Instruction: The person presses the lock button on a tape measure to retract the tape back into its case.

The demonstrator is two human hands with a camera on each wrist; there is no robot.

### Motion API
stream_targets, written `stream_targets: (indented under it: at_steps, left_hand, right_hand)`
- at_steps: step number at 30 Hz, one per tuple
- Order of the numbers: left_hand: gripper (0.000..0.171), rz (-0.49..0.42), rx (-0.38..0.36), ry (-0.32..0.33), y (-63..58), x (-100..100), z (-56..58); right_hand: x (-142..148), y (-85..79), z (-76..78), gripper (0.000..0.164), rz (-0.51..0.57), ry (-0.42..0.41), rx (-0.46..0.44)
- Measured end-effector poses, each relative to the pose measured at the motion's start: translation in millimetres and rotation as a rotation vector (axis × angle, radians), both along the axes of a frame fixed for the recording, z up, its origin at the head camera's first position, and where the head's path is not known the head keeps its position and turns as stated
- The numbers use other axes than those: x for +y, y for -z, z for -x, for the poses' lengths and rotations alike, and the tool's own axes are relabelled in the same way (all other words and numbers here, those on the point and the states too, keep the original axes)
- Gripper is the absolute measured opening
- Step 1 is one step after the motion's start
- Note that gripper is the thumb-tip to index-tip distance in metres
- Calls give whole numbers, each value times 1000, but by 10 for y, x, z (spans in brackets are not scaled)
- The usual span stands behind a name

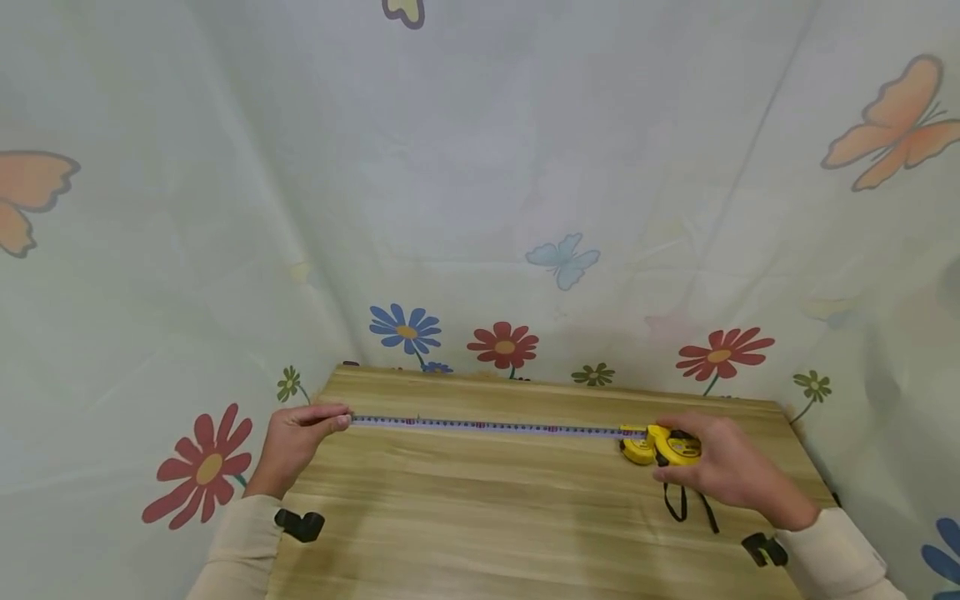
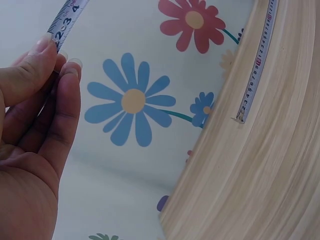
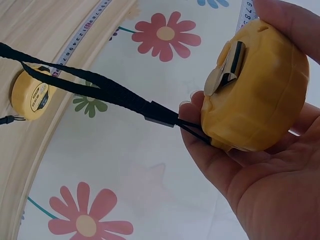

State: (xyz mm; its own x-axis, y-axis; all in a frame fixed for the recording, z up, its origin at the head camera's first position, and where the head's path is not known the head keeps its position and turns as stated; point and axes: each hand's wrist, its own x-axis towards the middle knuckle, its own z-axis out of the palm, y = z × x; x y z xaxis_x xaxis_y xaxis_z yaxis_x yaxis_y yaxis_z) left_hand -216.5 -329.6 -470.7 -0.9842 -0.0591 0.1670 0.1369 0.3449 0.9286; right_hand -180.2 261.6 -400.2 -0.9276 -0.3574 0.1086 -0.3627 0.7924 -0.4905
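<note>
Two yellow tape measures are in view. My right hand grips the case of one tape measure, raised over the tabletop. A black wrist strap hangs from that case. Its blade is stretched out leftward, and the thumb and fingers of my left hand pinch its end. The other tape measure lies on the wood with its own blade pulled out along the board. In the head view the held tape overlaps the lying one.
A wood-grain tabletop lies below both hands. Pale fabric printed with flowers and butterflies surrounds it at the back and sides. Black mounts sit by the left sleeve and the right sleeve.
</note>
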Motion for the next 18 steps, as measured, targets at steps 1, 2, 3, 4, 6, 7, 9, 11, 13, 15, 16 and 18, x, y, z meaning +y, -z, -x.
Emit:
stream_targets:
  at_steps: [1,2,3,4,6,7,9,11,13,15,16,18]
  left_hand:
    - [36,1,2,-2,0,4,2]
    - [36,6,4,-2,1,8,4]
    - [35,12,8,-4,1,12,7]
    - [34,18,11,-5,4,11,2]
    - [33,19,18,-8,7,12,-4]
    - [33,15,21,-7,8,13,-6]
    - [32,10,27,-5,8,14,-6]
    - [32,10,31,-7,9,16,-6]
    - [31,13,31,-10,12,18,-6]
    - [32,16,29,-12,15,21,-7]
    - [32,18,28,-12,16,22,-8]
    - [33,20,27,-9,15,25,-11]
  right_hand:
    - [4,0,3,69,1,0,-2]
    - [8,-2,6,69,0,-2,-4]
    - [12,-2,9,69,3,-1,-6]
    - [11,2,9,69,7,-2,-10]
    - [12,8,10,69,7,-1,-8]
    - [12,10,11,69,7,0,-7]
    - [12,11,11,69,3,1,-6]
    - [14,11,11,69,3,-1,-8]
    - [16,11,11,70,6,-1,-10]
    - [21,14,10,70,8,-2,-6]
    - [24,15,10,70,9,-2,-3]
    - [30,18,10,70,9,-2,0]
